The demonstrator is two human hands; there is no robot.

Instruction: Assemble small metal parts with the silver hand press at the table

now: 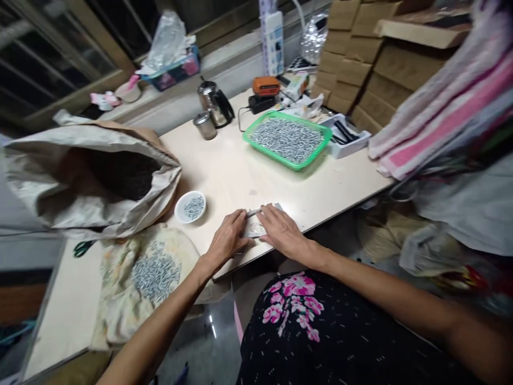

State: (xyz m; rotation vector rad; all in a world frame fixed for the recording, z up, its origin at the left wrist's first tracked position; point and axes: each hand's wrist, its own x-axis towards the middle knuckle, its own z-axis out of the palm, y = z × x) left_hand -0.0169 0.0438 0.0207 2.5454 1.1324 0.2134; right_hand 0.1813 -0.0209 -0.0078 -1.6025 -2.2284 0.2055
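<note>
At the table's front edge lies a small flat, pale, shiny piece [253, 228], perhaps a plastic bag or a thin plate; its exact kind I cannot make out. My left hand [226, 235] grips its left end, thumb on the near side and fingers at the far side. Over its right part my right hand [284, 231] is closed, fingers on the far edge and thumb at the near edge, hiding much of it. Just left of my hands stands a white bowl [180, 213] with some small silvery screws [193, 207] in it.
A green basket [298, 165] full of screws sits farther back. More screws [157, 274] lie on a cloth [120, 315] at left, near green-handled scissors [83, 248]. A big open sack [36, 176], a steel kettle [211, 101], a metal cup [205, 127] and cardboard boxes [344, 69] surround the table.
</note>
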